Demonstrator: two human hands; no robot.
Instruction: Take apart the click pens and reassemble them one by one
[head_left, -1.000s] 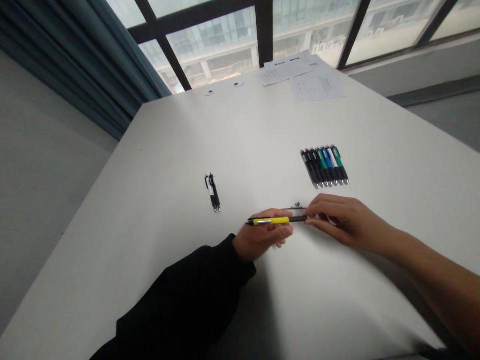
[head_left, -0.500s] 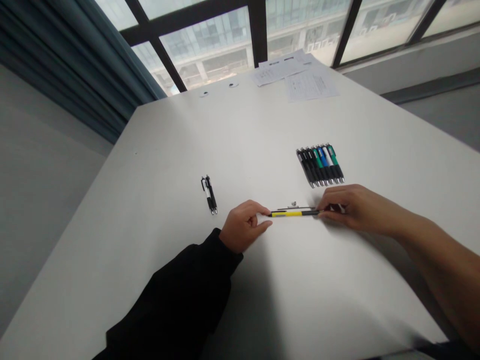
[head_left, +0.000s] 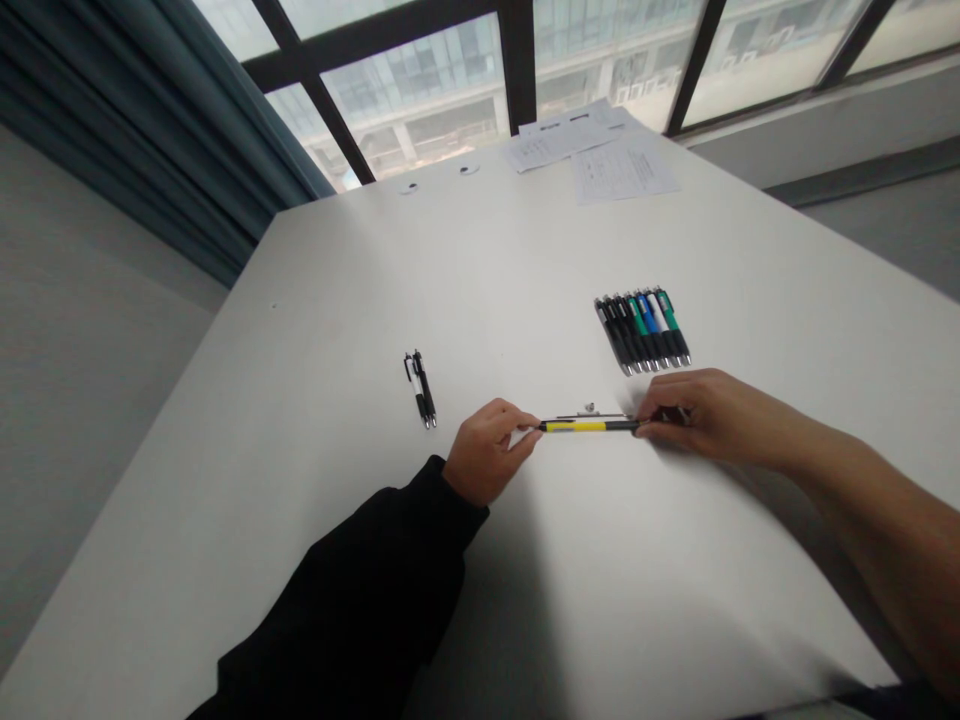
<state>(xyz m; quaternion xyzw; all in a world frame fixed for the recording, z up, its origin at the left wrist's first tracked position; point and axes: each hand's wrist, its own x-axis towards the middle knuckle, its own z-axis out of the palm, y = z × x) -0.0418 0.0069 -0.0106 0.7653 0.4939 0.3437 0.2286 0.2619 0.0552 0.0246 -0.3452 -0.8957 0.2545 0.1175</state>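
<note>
Fingers (head_left: 525, 424) of the left hand (head_left: 486, 455) nearly closed, pinching the yellow end of a yellow-and-black click pen (head_left: 581, 426); fingers (head_left: 651, 426) of the right hand (head_left: 716, 415) likewise closed on its black end, so the pen lies level between both hands, on or just above the white table (head_left: 300, 300), cannot tell which. A small metal bit (head_left: 590, 409) sits just behind the pen, too small to tell what it is. A row of black, green and blue pens (head_left: 643, 332) lies near the right hand, two black-and-white pens (head_left: 421, 388) lie beyond the left hand, and papers (head_left: 619, 165) sit at the far end.
</note>
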